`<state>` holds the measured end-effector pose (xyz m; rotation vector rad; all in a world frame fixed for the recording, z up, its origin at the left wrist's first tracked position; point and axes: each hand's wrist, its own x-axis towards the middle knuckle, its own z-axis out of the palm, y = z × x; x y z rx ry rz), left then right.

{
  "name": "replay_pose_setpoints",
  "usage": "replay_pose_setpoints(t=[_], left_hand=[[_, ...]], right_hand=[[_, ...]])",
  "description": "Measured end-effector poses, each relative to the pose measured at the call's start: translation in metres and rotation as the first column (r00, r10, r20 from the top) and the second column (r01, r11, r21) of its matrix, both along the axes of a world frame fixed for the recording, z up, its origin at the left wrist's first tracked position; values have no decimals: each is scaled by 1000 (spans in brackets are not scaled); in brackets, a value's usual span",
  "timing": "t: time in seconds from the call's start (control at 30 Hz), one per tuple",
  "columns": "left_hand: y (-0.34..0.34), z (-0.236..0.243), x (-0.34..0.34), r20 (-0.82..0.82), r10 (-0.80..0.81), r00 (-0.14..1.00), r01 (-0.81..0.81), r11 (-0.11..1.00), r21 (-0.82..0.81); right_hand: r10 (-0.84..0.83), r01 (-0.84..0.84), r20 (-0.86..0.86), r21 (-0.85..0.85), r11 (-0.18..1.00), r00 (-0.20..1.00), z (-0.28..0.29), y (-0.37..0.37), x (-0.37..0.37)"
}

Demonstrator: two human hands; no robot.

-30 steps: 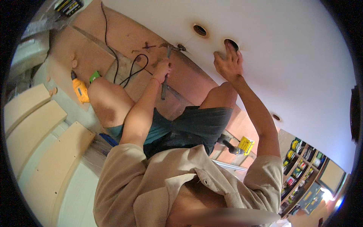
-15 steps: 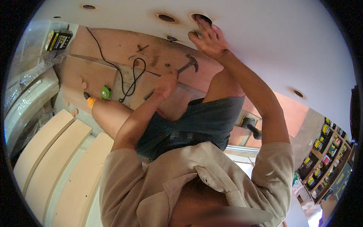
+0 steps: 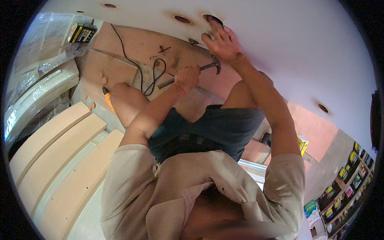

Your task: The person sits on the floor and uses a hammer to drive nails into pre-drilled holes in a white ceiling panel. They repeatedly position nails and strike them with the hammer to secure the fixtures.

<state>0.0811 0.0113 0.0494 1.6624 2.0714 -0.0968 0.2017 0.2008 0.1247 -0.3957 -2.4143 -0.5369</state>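
Note:
My left hand [image 3: 187, 78] is wrapped around the handle of a claw hammer [image 3: 209, 67]. The handle's butt sticks out on the left, and the dark claw head lies at the right, just below my right hand. My right hand [image 3: 224, 42] reaches up to a round hole [image 3: 212, 19] in a large white panel [image 3: 280, 52]. Its fingers stretch into the opening, where the fingertips are hidden, while the thumb stands apart against the panel. Whether those fingertips touch anything inside cannot be seen.
More brown-edged holes, such as one hole [image 3: 182, 19], run along the panel. A black cable [image 3: 140, 74] loops over the floor boards. By my knee lies an orange-and-black tool [image 3: 108, 98]. Curved pale boards [image 3: 60, 136] are at left; a rack of boxes [image 3: 344, 186] stands at right.
My left hand has raised the hammer toward the white panel, bringing its head nearer my right hand. My right hand stays at the hole. My left knee has shifted and the green tape measure is no longer visible.

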Motion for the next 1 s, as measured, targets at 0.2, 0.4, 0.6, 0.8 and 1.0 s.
replay_pose_setpoints(t=[0.2,0.4,0.6,0.8,1.0], left_hand=[[21,28,13,14,165,986,-165,986,-30],[14,14,12,125,119,985,-119,993,-3],[-9,7,13,-150,-167,974,174,984,35],[7,9,4,56,245,968,-240,967,-82],[5,9,6,46,-3,999,5,998,-62]], right_hand=[[38,-38,-17,-2,999,999,-5,3,-2],[40,-38,24,-91,995,999,-3,0,-1],[32,-33,-29,-26,999,999,2,-1,-3],[34,-37,-29,-72,997,999,2,-1,-4],[36,-36,-81,1,999,996,3,-2,-4]])
